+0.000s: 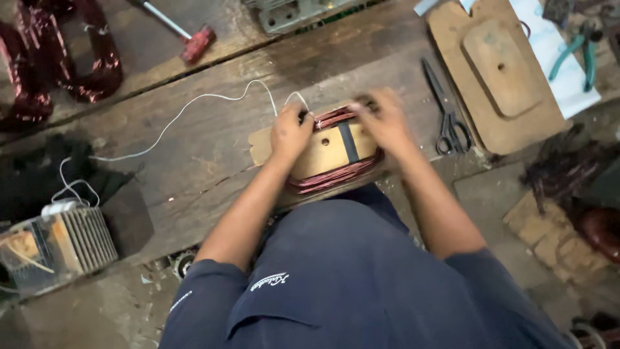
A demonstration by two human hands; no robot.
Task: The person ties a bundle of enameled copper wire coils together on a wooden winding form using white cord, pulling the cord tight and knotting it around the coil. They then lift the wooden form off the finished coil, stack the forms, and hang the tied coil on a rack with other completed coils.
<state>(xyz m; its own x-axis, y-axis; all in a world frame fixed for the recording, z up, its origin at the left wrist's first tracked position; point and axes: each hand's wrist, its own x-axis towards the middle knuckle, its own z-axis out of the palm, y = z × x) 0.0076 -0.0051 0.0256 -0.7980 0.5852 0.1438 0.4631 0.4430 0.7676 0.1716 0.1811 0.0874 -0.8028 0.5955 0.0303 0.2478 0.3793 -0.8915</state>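
While both arms reached forward, the left hand and right hand gripped a wooden block wound with copper wire, lying on the worktop between them.

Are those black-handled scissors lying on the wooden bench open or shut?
Shut: the black-handled scissors lie flat, blades together in one thin line, both handle loops side by side.
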